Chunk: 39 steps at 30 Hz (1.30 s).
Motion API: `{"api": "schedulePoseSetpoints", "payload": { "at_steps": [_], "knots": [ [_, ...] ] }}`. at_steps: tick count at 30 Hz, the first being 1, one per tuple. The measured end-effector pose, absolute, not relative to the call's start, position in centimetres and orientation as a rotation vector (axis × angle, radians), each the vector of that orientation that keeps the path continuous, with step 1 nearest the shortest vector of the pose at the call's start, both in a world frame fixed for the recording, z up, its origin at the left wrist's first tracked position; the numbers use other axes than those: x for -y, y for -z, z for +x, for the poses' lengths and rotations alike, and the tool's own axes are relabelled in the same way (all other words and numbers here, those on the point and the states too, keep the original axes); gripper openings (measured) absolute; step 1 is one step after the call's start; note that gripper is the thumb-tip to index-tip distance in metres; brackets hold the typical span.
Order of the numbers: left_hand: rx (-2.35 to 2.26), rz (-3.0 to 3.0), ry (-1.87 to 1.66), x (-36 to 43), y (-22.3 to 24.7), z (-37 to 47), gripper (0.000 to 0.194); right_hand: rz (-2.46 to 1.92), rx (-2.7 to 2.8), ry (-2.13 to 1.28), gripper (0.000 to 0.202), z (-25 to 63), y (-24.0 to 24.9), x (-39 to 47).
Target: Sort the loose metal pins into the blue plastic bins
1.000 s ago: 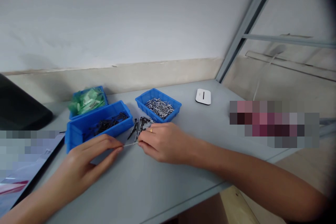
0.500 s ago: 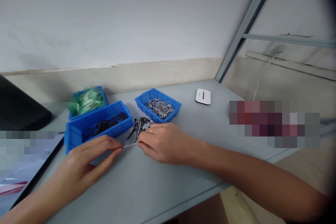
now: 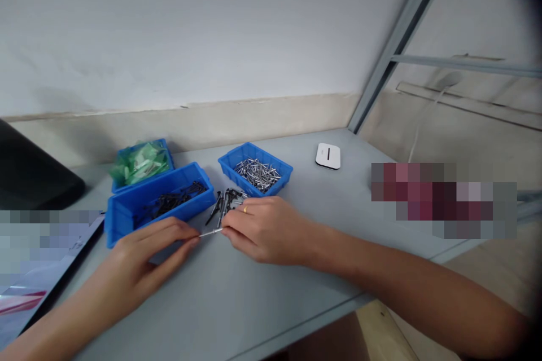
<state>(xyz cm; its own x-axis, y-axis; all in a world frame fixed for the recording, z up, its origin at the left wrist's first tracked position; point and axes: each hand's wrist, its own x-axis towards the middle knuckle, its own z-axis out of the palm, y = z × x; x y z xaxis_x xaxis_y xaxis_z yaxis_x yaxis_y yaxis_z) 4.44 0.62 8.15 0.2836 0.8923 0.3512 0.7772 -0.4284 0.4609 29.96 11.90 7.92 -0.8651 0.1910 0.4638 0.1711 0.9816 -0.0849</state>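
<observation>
Pinching thin rod (image 3: 210, 232), hands (image 3: 266, 231) over grey tabletop (image 3: 203, 304), pale wall (image 3: 212, 28) behind

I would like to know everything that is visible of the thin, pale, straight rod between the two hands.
The thin, pale, straight rod looks slightly shiny, perhaps metal, though it is too small to be sure. The left hand pinches it between thumb and fingers; the right hand grips its other side, so both ends are hidden. It slants gently, rising rightward in the picture, nearer the viewer than the loose pile of dark and silvery slender pieces.
</observation>
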Motion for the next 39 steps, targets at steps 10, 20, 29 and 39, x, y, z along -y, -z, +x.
{"api": "schedulePoseSetpoints", "payload": {
  "at_steps": [10,20,29,39],
  "knots": [
    [-1.657,2.269,-0.940,-0.3,-8.4,5.1,0.021,-0.225,2.492,-0.023,0.034,30.0,-7.9,-11.8],
    [-1.580,2.211,-1.067,-0.2,-9.1,6.2,0.009,-0.265,2.708,-0.184,0.025,29.2,-7.4,-11.1],
    [-1.498,2.220,-0.964,-0.5,-8.1,5.7,0.013,-0.141,2.688,-0.120,0.036,29.1,-6.9,-11.1],
    [-1.438,2.286,-0.863,-0.6,-7.9,6.7,0.021,0.042,2.451,-0.081,0.032,29.3,-6.9,-11.2]
  ]
}}
